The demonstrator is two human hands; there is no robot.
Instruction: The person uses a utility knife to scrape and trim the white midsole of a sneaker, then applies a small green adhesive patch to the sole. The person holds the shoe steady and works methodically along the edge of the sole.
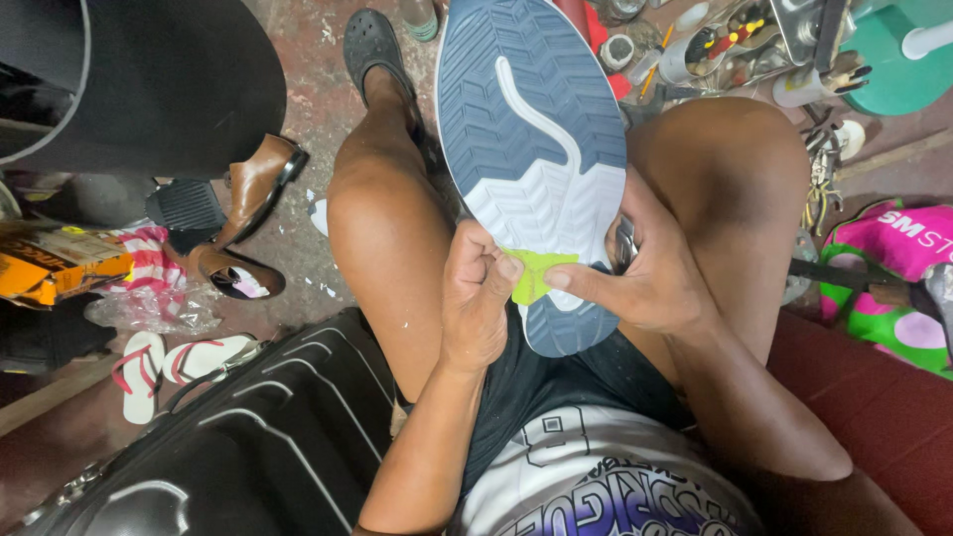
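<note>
A sports shoe (531, 149) lies sole-up across my lap, its tread blue at the toe and heel and white in the middle. My left hand (476, 298) pinches a small lime-green piece (534, 273) against the sole near the heel. My right hand (645, 273) grips the shoe's right edge, with its forefinger pressed on the green piece and a small metal tool partly hidden in the palm.
A black hard suitcase (248, 437) lies at lower left. Brown heeled shoes (248, 218) and white-and-red flip-flops (169, 362) sit on the floor to the left. Cans, jars and tools (735, 45) crowd the top right. A pink-and-green bag (893, 288) is at right.
</note>
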